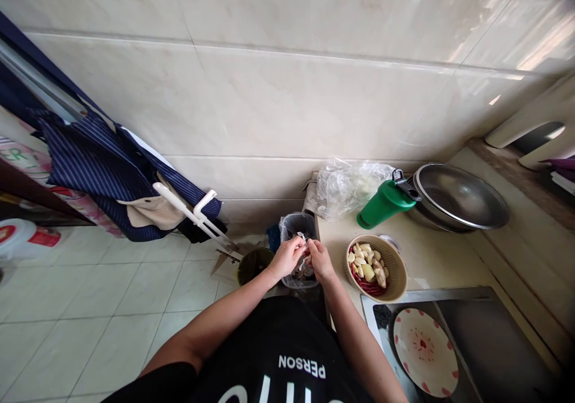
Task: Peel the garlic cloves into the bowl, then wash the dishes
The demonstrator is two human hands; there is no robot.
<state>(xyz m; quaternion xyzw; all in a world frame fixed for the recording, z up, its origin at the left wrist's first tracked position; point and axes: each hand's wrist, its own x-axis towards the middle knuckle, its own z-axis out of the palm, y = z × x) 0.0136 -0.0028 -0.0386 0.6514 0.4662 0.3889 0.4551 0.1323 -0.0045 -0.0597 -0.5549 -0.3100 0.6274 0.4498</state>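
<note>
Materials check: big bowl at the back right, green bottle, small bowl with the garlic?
Big bowl: metal, likely stainless steel; grey and shiny, with bright reflections on the rim and inside.
Green bottle: plastic by the look; opaque, even colour, soft sheen, dark flip cap.
Small bowl: tan, with a fine ribbed or woven-looking wall; plastic or bamboo, cannot tell which.
</note>
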